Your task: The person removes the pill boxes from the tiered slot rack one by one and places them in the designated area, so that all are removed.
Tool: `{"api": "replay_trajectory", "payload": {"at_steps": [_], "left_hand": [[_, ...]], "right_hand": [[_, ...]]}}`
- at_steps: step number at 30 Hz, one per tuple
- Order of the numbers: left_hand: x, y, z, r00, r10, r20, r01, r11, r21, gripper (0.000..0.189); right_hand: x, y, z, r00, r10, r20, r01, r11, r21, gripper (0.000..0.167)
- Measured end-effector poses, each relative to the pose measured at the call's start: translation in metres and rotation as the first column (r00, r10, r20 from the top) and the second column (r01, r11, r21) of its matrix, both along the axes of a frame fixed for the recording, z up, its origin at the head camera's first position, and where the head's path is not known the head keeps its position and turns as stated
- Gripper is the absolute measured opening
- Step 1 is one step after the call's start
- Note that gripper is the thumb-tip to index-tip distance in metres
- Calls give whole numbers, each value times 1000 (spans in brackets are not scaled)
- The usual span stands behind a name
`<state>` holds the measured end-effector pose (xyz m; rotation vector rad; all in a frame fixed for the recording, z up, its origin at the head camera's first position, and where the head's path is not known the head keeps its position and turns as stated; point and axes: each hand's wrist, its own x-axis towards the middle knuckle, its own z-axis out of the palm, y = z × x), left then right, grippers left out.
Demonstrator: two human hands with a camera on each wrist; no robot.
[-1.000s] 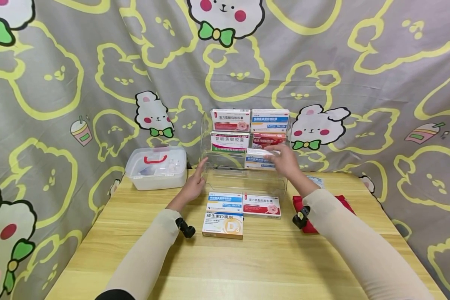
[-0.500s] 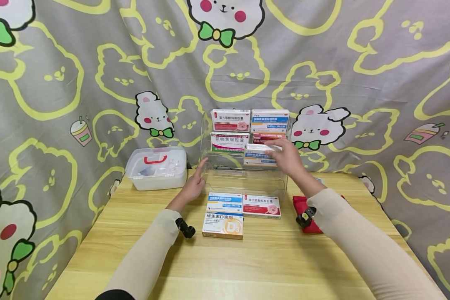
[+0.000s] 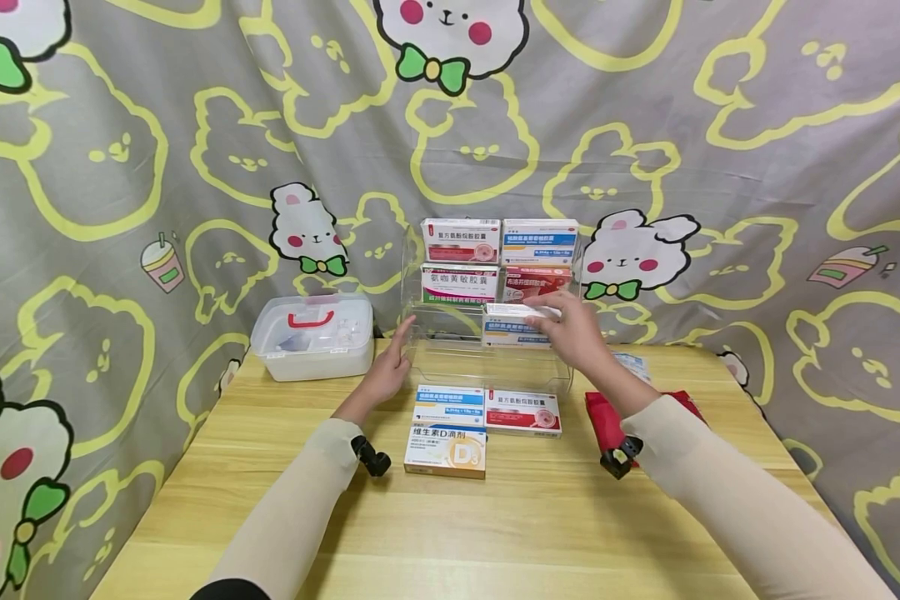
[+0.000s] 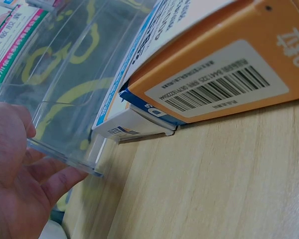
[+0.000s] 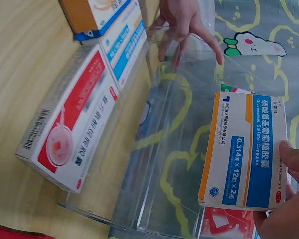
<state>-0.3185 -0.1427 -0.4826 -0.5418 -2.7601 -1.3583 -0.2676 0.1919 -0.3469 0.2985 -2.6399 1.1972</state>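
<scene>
A clear tiered display stand (image 3: 450,338) stands at the back of the table. My right hand (image 3: 576,332) pinches a white-and-blue medicine box (image 5: 245,149) by its right end. In the head view that box overlaps the third tier, below a red medicine box (image 3: 536,283). My left hand (image 3: 388,368) holds the stand's left side, thumb and fingers on either side of its edge (image 4: 65,158). On the upper tiers sit a white-and-red box (image 3: 461,242), another white-and-blue box (image 3: 540,242) and a green-and-magenta box (image 3: 459,285).
Before the stand lie a white-and-blue box (image 3: 448,405), a white-and-red box (image 3: 523,413) and a vitamin D box (image 3: 445,450). A lidded plastic case (image 3: 315,337) stands at left. Red cloth-like material (image 3: 603,421) lies at right, partly under my forearm. A patterned curtain hangs behind.
My right hand has raised the white-and-blue box a little, then brought it lower and slightly left, uncovering more of the red box. My left hand stays on the stand.
</scene>
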Motion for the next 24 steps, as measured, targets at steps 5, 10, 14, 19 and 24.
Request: {"api": "replay_trajectory", "payload": {"at_steps": [5,10,14,19,24], "left_hand": [[-1,0,-1,1000,6,15,-6,1000,1,90],[-1,0,-1,1000,5,17,-5,1000,7,90],[0,0,-1,1000,6,17,-6,1000,8,89],[0,1,0,1000,-3,18,2,1000,9,89],[0,1,1,1000,-2,14,2,1000,2,89]], "right_hand": [[9,1,-8,999,31,-11,-31,1000,1,31],[21,2,-19,999,51,9,-52,998,18,31],[28,5,-31,998,62,9,-62,997,35,30],[36,10,-45,998,62,3,-63,997,54,28],[45,13,-57,997,70,45,-72,997,41,28]]}}
